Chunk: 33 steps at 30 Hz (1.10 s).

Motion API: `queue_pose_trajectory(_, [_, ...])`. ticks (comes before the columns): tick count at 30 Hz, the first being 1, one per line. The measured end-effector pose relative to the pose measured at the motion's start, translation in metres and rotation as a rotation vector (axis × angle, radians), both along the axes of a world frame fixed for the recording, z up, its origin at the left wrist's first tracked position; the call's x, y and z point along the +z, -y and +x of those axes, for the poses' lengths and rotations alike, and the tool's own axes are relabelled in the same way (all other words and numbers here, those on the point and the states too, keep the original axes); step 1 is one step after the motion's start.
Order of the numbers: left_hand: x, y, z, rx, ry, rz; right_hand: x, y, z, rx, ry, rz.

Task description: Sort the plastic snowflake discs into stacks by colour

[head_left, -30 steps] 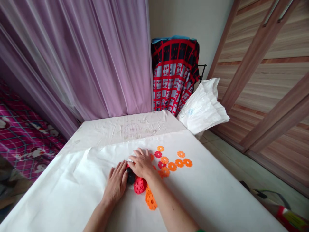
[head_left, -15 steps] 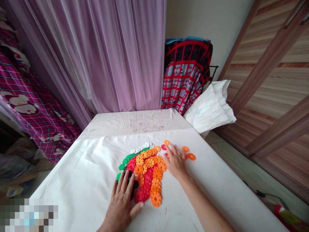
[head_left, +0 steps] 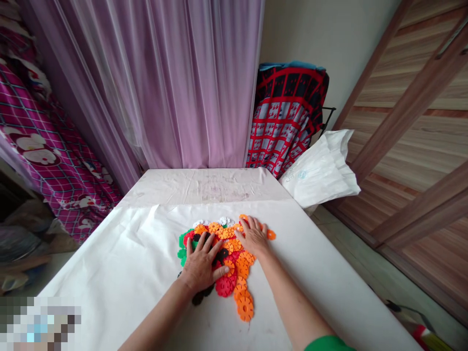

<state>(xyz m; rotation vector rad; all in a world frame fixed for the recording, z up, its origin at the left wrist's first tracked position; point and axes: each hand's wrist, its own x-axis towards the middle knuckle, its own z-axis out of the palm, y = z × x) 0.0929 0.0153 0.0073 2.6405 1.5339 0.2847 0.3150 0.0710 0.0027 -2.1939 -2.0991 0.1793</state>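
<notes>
Notched plastic snowflake discs lie in an overlapping heap on the table. Orange discs (head_left: 244,308) run down the right side of the heap, and red discs (head_left: 225,286) lie left of them. Green discs (head_left: 182,254) edge the left, black discs (head_left: 198,298) show under and beside my left wrist, and white discs (head_left: 224,221) sit at the back. My left hand (head_left: 202,258) rests flat on the heap with spread fingers. On its right edge my right hand (head_left: 255,236) lies open over orange discs, hiding some of them.
A white cloth (head_left: 109,273) with wrinkles covers the table. A white bag (head_left: 318,170) stands off its far right corner. Behind the table hangs a purple curtain (head_left: 197,87), and a wooden wardrobe (head_left: 413,146) stands to the right.
My left hand has slid forward and right over the heap, bunching the discs. My right hand has come left, and the loose orange discs now lie against the heap.
</notes>
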Motion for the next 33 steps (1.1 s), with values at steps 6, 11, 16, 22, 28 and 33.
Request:
queue_pose_trajectory(6, [0.012,-0.016,-0.024,0.154,-0.010,-0.026,0.007,-0.016,-0.042,0.277,-0.136,-0.004])
queue_pose_trajectory(11, [0.009,-0.040,-0.062,0.370,-0.006,-0.027,0.015,-0.032,-0.066,0.413,-0.306,0.001])
queue_pose_trajectory(16, [0.001,-0.079,-0.072,0.381,0.114,-0.108,0.022,-0.046,-0.088,0.344,-0.298,0.010])
queue_pose_trajectory(22, [-0.006,-0.069,-0.058,0.203,0.227,-0.061,0.021,-0.021,-0.095,0.489,-0.416,0.011])
queue_pose_trajectory(28, [-0.016,0.006,-0.080,0.001,0.237,-0.015,0.027,0.058,-0.039,0.515,-0.477,0.042])
queue_pose_trajectory(33, [-0.032,0.051,-0.088,-0.096,0.082,0.077,0.029,0.122,0.007,0.469,-0.242,-0.205])
